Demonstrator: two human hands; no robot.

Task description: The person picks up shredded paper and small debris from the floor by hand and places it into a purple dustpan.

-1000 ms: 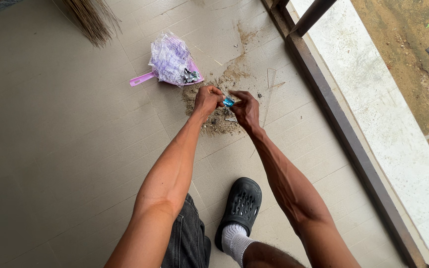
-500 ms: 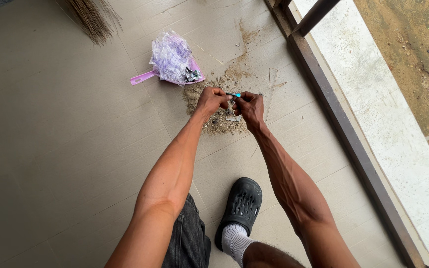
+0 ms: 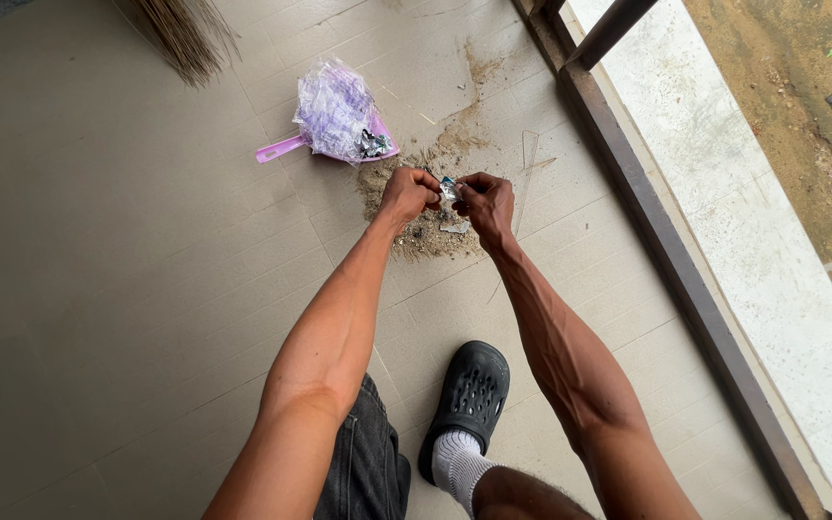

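A small crumpled scrap of silvery-blue wrapper [image 3: 450, 187] sits pinched between both hands above a swept pile of sandy dirt [image 3: 426, 226] on the tiled floor [image 3: 127, 289]. The left hand [image 3: 408, 193] and right hand [image 3: 485, 200] each have fingers clenched on it. Just beyond lies a pink plastic dustpan [image 3: 286, 147] stuffed with clear crinkled plastic.

Far left: straw broom [image 3: 185, 34] | far centre: pink dustpan [image 3: 286, 147] stuffed with crumpled clear plastic [image 3: 334, 111] | centre: sandy dirt pile [image 3: 426, 226] on tiled floor [image 3: 98, 289] | near: black clog [image 3: 474, 395], white sock | right: dark metal railing [image 3: 666, 260].
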